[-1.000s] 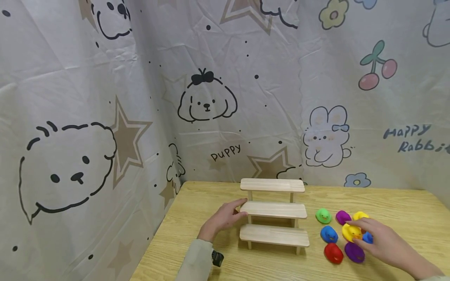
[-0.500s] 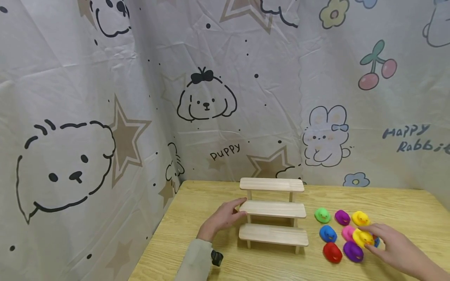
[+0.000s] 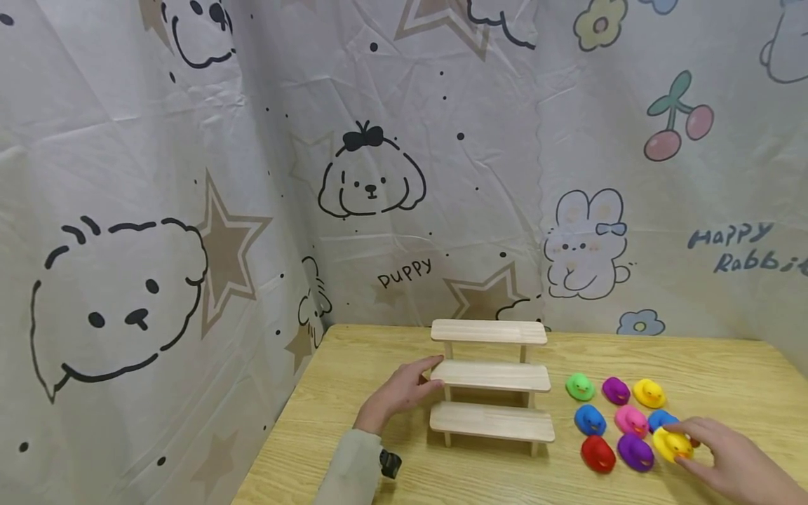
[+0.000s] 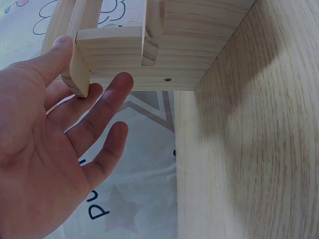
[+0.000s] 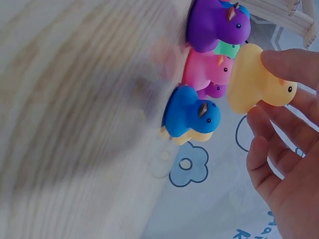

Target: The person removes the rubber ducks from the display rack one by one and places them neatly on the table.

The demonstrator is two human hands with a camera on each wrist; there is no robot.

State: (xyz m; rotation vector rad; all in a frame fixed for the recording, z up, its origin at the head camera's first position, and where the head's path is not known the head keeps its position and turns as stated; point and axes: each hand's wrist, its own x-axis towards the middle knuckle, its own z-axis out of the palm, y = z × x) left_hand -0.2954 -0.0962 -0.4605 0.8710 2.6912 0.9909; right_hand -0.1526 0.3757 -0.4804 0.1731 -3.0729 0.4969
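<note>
My right hand (image 3: 732, 452) pinches a yellow rubber duck (image 3: 670, 446) between thumb and fingers at the right of the head view. In the right wrist view this duck (image 5: 249, 82) is off the table. Beside it are a blue duck (image 3: 661, 420), partly hidden, a pink duck (image 3: 631, 420) and a purple duck (image 3: 635, 452). My left hand (image 3: 399, 394) grips the left end of the middle board of a three-tier wooden stand (image 3: 491, 376). In the left wrist view the thumb and forefinger span the board's end (image 4: 79, 74), with the other fingers loosely bent.
More ducks stand on the wooden table (image 3: 353, 358): green (image 3: 580, 387), magenta (image 3: 616, 391), yellow (image 3: 649, 393), blue (image 3: 590, 420) and red (image 3: 597, 454). A printed cloth (image 3: 379, 245) hangs behind the table and along its left side.
My right hand has carried the yellow duck right and toward me from over the pink duck, which now shows fully. My left hand has stayed on the stand.
</note>
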